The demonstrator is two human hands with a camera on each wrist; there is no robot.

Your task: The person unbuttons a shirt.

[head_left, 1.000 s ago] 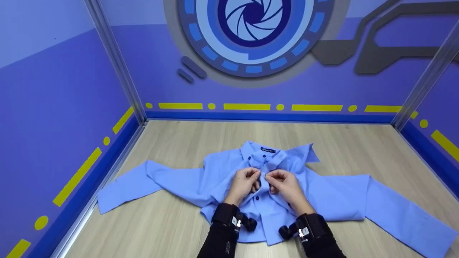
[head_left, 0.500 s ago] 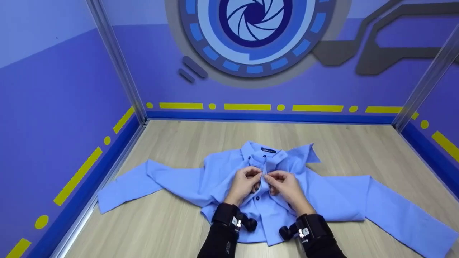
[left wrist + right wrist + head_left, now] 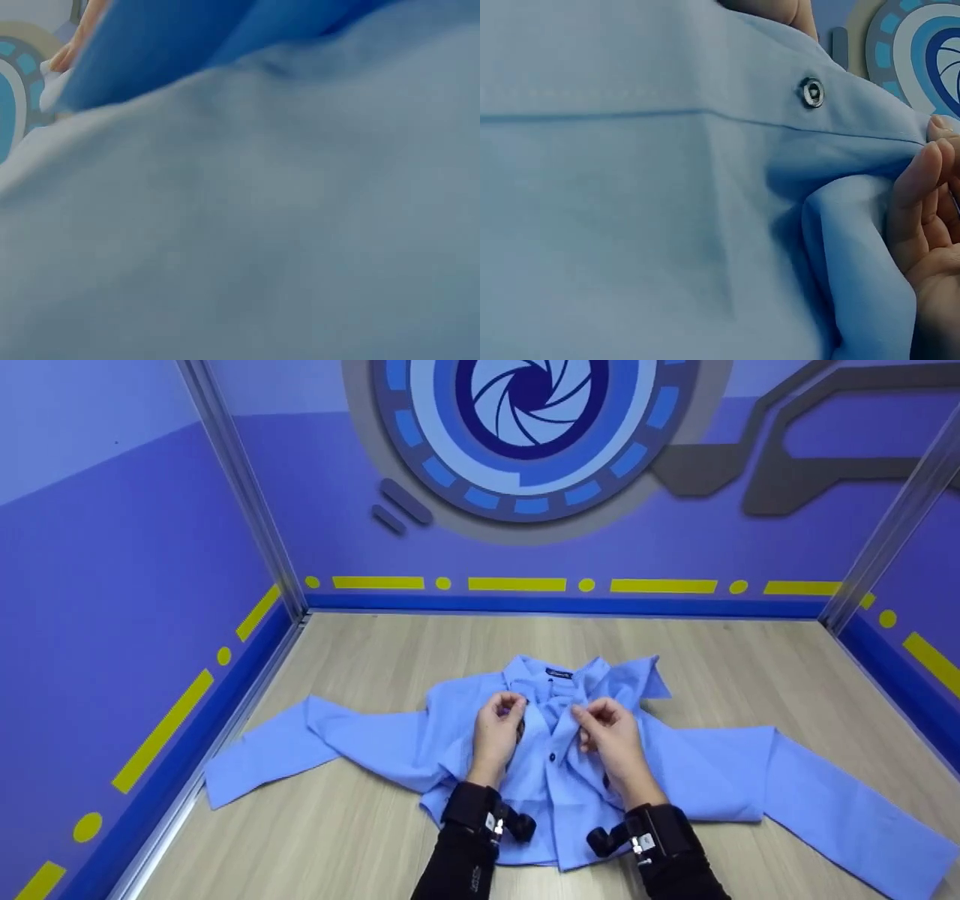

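Note:
A light blue long-sleeved shirt (image 3: 525,810) lies spread on the table, front up. My left hand (image 3: 493,739) pinches one front edge below the collar, its thumb and index finger together. Opposite it, my right hand (image 3: 611,739) pinches the other front edge, and the shirt front gapes in a V between the hands. A dark button (image 3: 553,757) shows below that gap. In the right wrist view, my right hand (image 3: 934,217) holds the cloth beside a round metal snap (image 3: 812,92). Blurred cloth (image 3: 262,210) fills most of the left wrist view.
The wood-grain table (image 3: 337,840) reaches back to a blue-purple wall (image 3: 525,559) with yellow marks. One sleeve (image 3: 270,757) stretches left, the other sleeve (image 3: 847,802) right towards the table's front corner. A dark label (image 3: 559,673) sits inside the collar (image 3: 517,667).
My hands were close together at the front placket; they have moved apart and slightly up, each with an edge, drawing the upper shirt front open.

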